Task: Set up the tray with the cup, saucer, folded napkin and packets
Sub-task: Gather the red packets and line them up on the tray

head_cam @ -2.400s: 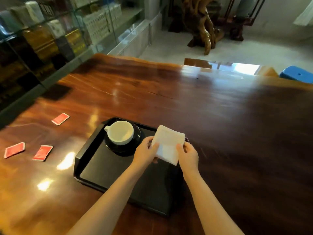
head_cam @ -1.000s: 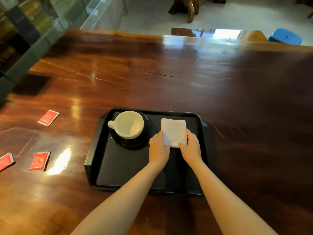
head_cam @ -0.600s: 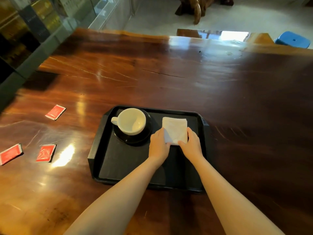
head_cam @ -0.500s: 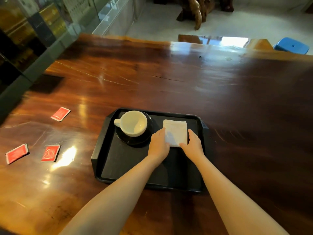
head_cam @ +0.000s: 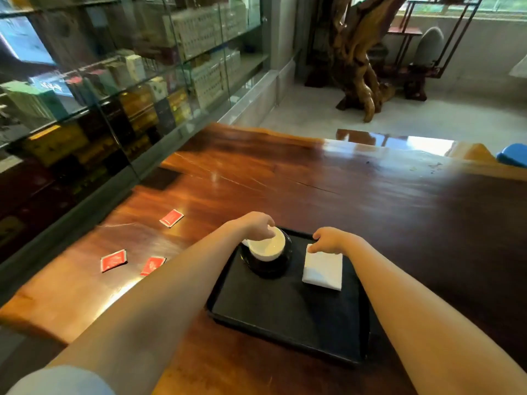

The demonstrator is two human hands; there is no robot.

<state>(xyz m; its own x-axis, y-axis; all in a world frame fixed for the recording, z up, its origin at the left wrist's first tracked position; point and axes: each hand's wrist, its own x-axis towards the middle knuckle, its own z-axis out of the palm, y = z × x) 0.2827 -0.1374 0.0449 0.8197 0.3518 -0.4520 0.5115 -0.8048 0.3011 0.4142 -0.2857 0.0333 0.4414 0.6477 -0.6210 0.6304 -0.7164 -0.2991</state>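
Observation:
A black tray (head_cam: 285,315) lies on the wooden table (head_cam: 370,201). In its far left corner a white cup (head_cam: 268,249) stands on a black saucer (head_cam: 271,270). A folded white napkin (head_cam: 323,267) lies flat to the right of the cup. My left hand (head_cam: 255,225) hovers over the cup's far rim with loosely curled fingers and nothing in it. The fingertips of my right hand (head_cam: 328,239) rest on the napkin's far left corner. Three red packets (head_cam: 171,218) (head_cam: 113,260) (head_cam: 152,265) lie on the table left of the tray.
A glass display cabinet (head_cam: 114,95) full of boxes runs along the table's left side. Beyond the table's far edge stand a carved wooden root sculpture (head_cam: 356,67) and a blue stool (head_cam: 513,158).
Both hands have come off the napkin's near edge. My left hand has moved left over the cup, my right hand to the napkin's far corner. The camera has tilted up.

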